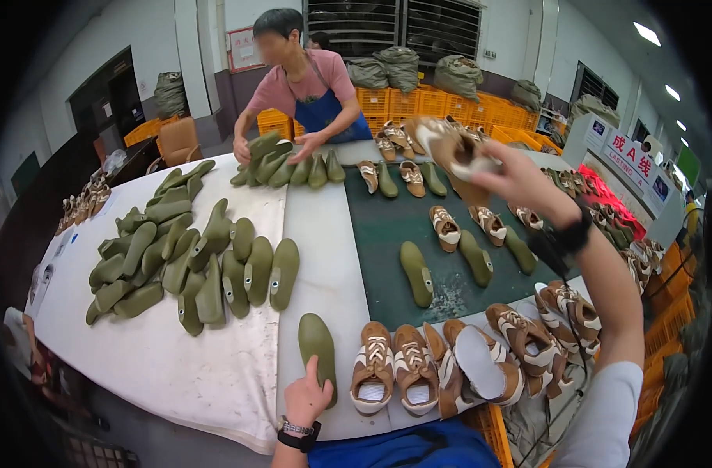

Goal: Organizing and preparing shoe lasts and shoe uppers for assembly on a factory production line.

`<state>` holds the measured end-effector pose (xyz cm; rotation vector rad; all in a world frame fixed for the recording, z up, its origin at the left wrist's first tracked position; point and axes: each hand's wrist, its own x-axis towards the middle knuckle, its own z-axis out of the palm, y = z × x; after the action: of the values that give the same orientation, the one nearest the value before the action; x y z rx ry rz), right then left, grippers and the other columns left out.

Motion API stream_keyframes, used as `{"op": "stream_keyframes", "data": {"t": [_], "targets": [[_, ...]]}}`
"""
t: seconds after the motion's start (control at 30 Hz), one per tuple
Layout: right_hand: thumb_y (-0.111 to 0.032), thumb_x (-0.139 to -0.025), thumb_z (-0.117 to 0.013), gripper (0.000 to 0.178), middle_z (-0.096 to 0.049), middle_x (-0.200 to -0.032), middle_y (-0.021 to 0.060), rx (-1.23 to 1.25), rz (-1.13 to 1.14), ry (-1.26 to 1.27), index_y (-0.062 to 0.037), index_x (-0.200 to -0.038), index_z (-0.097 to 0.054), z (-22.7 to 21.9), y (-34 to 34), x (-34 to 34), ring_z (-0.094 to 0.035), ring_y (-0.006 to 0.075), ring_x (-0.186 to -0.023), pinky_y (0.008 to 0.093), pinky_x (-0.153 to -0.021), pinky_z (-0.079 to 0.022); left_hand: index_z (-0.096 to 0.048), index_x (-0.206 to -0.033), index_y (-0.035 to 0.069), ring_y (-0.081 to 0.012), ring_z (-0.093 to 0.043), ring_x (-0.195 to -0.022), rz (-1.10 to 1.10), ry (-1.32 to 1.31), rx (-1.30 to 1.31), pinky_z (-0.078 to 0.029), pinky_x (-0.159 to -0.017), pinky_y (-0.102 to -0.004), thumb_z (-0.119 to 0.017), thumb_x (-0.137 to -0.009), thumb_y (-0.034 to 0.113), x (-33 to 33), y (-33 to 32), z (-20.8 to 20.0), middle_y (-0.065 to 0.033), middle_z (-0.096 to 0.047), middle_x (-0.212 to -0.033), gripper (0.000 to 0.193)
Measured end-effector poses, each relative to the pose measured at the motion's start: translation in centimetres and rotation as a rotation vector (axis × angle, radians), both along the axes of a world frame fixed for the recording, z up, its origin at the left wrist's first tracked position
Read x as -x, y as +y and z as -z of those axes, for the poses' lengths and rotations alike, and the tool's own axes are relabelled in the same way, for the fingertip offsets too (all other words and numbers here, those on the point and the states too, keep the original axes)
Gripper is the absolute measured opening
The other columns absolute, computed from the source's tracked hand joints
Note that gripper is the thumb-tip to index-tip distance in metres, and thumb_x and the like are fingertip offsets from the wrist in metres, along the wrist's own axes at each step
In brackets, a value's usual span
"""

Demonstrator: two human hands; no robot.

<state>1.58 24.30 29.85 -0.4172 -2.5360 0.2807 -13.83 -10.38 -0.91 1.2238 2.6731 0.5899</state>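
A green shoe last (315,335) lies on the white tabletop near the front edge. My left hand (306,399) rests against its lower end, forefinger stretched along it and thumb apart. Raised over the right side, my right hand (520,181) grips a brown and white sneaker (448,147), which is smeared by motion. Beside the last stands a front row of brown sneakers with white laces, among them a left one (371,366) and its neighbour (415,368). A pale insole (479,363) lies across the sneakers farther right.
Many green lasts (169,207) are piled on the left. A dark green conveyor belt (387,234) carries sneakers (445,228) and single lasts (416,273). Across the table, a person in a blue apron (325,113) handles more lasts. Orange crates (418,101) stand behind.
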Motion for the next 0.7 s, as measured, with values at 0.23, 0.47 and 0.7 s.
{"op": "stream_keyframes", "data": {"t": [0.23, 0.47, 0.7], "targets": [[-0.037, -0.075, -0.064, 0.035, -0.065, -0.09, 0.0167, 0.101, 0.096, -0.183, -0.0079, -0.094, -0.063, 11.4, 7.2, 16.9, -0.063, 0.0299, -0.085, 0.0364, -0.075, -0.05, -0.041, -0.128, 0.011, -0.0352, -0.059, -0.057, -0.088, -0.121, -0.041, -0.047, -0.053, -0.0441, -0.058, -0.075, 0.026, 0.8, -0.5, 0.3, -0.0157, -0.06, -0.061, 0.058], [-0.03, -0.077, -0.06, 0.032, -0.064, -0.097, 0.0202, 0.233, 0.297, -0.489, -0.0041, -0.097, -0.062, 30.4, 9.2, 21.1, -0.061, 0.0343, -0.093, 0.0408, -0.084, -0.048, -0.038, -0.132, 0.009, -0.036, -0.06, -0.066, -0.075, -0.252, 0.018, -0.047, -0.06, -0.0427, -0.058, -0.077, 0.023, 0.4, -0.1, -2.3, -0.0196, -0.061, -0.073, 0.06], [-0.008, -0.079, -0.056, 0.037, -0.057, -0.113, 0.0223, 0.365, 0.475, -0.353, -0.0081, -0.115, -0.051, 34.9, 10.2, 21.3, -0.056, 0.0299, -0.105, 0.0393, -0.088, -0.046, -0.042, -0.132, 0.012, -0.0392, -0.057, -0.06, -0.128, -0.274, -0.034, -0.045, -0.056, -0.045, -0.058, -0.08, 0.024, -0.1, 0.1, -2.5, -0.0214, -0.059, -0.067, 0.056]]}}
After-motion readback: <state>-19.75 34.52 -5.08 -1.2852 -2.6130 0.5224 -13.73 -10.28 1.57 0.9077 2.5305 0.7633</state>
